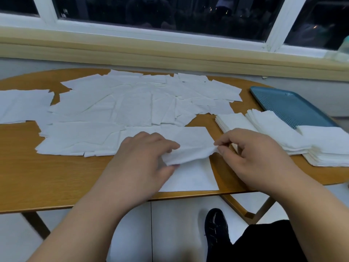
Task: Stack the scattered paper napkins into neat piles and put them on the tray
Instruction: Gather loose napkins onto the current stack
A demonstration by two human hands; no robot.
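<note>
Here the left hand (143,163) and right hand (253,156) pinch one napkin (194,148) — seemingly just above the table (56,176)

A single wide-angle view is taken from head height, close above the near edge of the tabletop (62,178), and is directed forward and down; the window (170,14) is faced beyond.

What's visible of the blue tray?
The tray is blue-teal and rectangular, with rounded corners, a low raised rim and a finely dotted grid floor; it looks like plastic. It lies flat at the far right of the wooden table, set at an angle to the table's edge. The floor that shows is bare. Two napkin piles hide its near end, so whether they rest on it can't be told.
</note>
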